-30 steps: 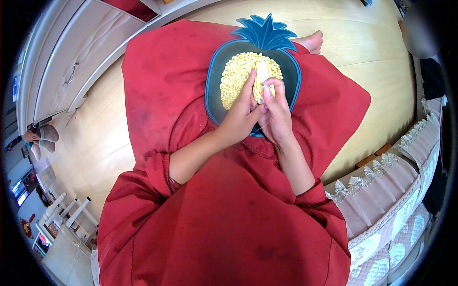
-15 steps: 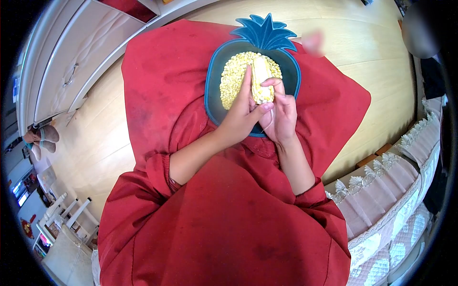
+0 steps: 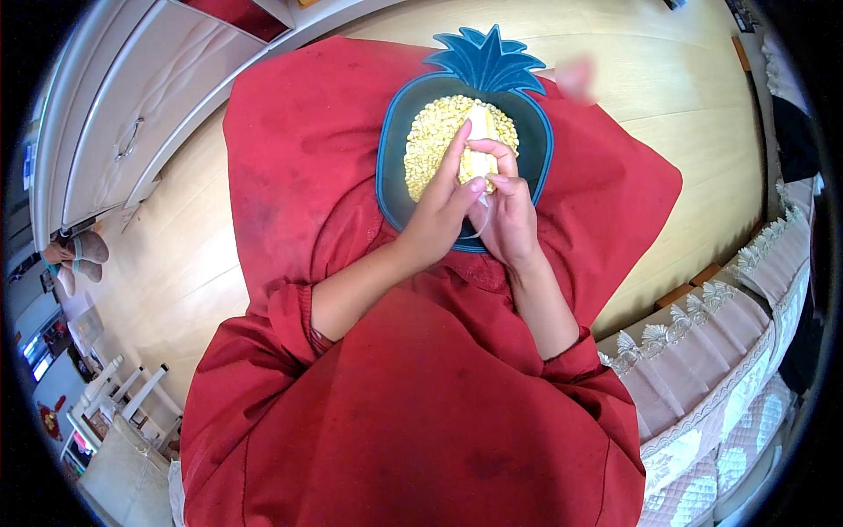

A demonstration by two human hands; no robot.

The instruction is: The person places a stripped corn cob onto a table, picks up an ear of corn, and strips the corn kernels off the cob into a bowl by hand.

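Observation:
A corn cob (image 3: 479, 165), partly stripped of kernels, is held upright over a pineapple-shaped dark teal bowl (image 3: 391, 189). Loose yellow kernels (image 3: 428, 145) are heaped inside the bowl. My left hand (image 3: 437, 211) grips the cob from its left side, thumb near the lower end. From the right, my right hand (image 3: 511, 206) holds the cob too, with its fingers bent across the front. The bowl sits in the lap on red cloth (image 3: 299, 158). A thin pale strand hangs below the cob between both hands.
White cabinets (image 3: 105, 114) stand at the upper left. Slippers (image 3: 83, 255) and a white chair (image 3: 132, 395) are at the left. A frilled, quilted cover (image 3: 694, 351) lies along the right side. Pale wooden floor (image 3: 650, 88) surrounds the red cloth.
The right fingers have shifted across the front of the cob, hiding more of its middle. The left thumb has moved slightly up and left. The cob has turned and tilted a little.

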